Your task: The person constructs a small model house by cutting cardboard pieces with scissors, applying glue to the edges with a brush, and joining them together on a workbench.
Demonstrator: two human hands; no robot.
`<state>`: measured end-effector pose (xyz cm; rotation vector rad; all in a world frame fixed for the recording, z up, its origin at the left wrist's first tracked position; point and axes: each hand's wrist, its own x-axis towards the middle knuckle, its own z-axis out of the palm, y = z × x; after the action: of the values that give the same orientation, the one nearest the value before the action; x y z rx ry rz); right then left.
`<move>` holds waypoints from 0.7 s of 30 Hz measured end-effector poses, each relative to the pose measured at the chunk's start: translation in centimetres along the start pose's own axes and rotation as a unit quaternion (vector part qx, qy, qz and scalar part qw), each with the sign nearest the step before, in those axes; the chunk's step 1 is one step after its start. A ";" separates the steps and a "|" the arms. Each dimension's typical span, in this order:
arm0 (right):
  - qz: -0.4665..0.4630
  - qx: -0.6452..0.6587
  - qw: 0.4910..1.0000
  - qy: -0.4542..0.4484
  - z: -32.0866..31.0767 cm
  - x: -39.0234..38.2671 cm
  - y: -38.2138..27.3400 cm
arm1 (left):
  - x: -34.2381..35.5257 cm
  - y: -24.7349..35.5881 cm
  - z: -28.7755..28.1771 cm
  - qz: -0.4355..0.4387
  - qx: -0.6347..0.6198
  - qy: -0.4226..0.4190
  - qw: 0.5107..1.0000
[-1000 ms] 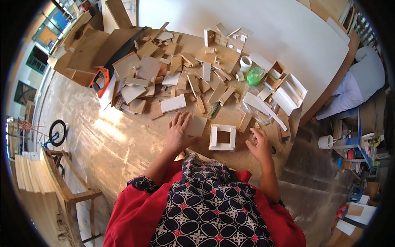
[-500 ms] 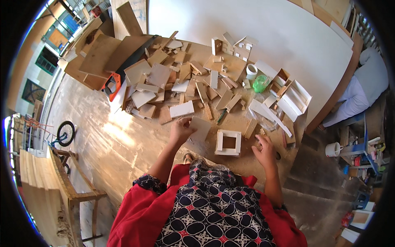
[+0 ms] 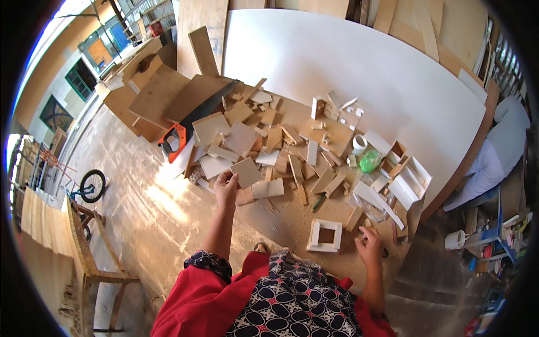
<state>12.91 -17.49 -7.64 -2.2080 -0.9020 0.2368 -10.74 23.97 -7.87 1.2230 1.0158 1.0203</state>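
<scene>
Pinched between the fingers and thumb of my left hand [image 3: 225, 185] is a thin, pale square board [image 3: 247, 172], raised at the near edge of a wood scrap pile. My right hand [image 3: 369, 246] hovers at the table's right, its fingers loosely bent and apart, with nothing visible in them. Between my hands, nearer the right one, a small white box-like square frame [image 3: 338, 235] with a square hole lies on the table [image 3: 283, 224]. A small wooden block [image 3: 353, 218] sits just beyond my right hand.
Wood offcuts [image 3: 269, 137] cover the table's middle. An orange-handled saw [image 3: 173, 142] lies at the left. At the right are a white tape roll [image 3: 359, 144], a green plastic item [image 3: 370, 161] and a white open box [image 3: 411, 182]. A person [image 3: 501, 149] is at far right.
My left hand has moved left and away from the white frame, carrying the square board toward the scrap pile. My right hand remains beside the frame. The whole view has shifted.
</scene>
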 end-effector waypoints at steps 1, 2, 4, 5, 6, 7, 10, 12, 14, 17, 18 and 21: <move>0.008 -0.003 1.000 0.007 0.3 -0.1 0.0 | 0.6 0.0 -0.2 0.003 0.001 0.001 1.000; 0.014 0.007 1.000 0.015 0.5 -0.1 0.1 | 1.0 0.1 -0.1 -0.002 0.011 -0.003 1.000; 0.031 -0.006 0.999 0.038 1.1 -0.3 -0.2 | 1.8 0.1 -0.3 0.004 0.058 -0.006 0.998; 0.038 -0.014 0.998 0.050 1.4 -0.4 -0.3 | 2.1 -0.2 -0.3 0.023 0.081 -0.013 0.996; 0.038 -0.023 0.997 0.066 1.7 -0.5 -0.4 | 2.5 -0.4 -0.5 0.040 0.123 -0.022 0.991; 0.047 -0.036 0.995 0.081 1.9 -0.6 -0.6 | 3.0 -1.0 -0.8 0.035 0.142 -0.034 0.989; 0.041 -0.060 0.986 0.149 3.2 -1.2 -0.4 | 3.3 -1.0 -0.6 0.036 0.190 -0.076 0.978; 0.080 -0.060 0.981 0.167 4.0 -1.3 -0.2 | 3.2 0.6 -0.5 0.072 0.241 -0.110 0.962; 0.101 -0.065 0.974 0.194 4.7 -1.6 -0.4 | 3.4 1.3 -0.7 0.095 0.291 -0.148 0.940; 0.118 -0.074 0.965 0.220 5.5 -1.3 -1.4 | 3.9 2.1 -1.5 0.112 0.293 -0.182 0.932; 0.117 -0.087 0.963 0.226 5.5 -1.3 -1.8 | 4.1 2.1 -1.6 0.120 0.296 -0.188 0.929; 0.142 -0.126 0.955 0.230 5.5 -2.3 0.2 | 4.5 1.5 -1.0 0.135 0.300 -0.206 0.921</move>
<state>9.06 -16.01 -12.00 -2.4765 -0.3739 -0.2700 -10.73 28.67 -6.64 2.0331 0.8586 0.6134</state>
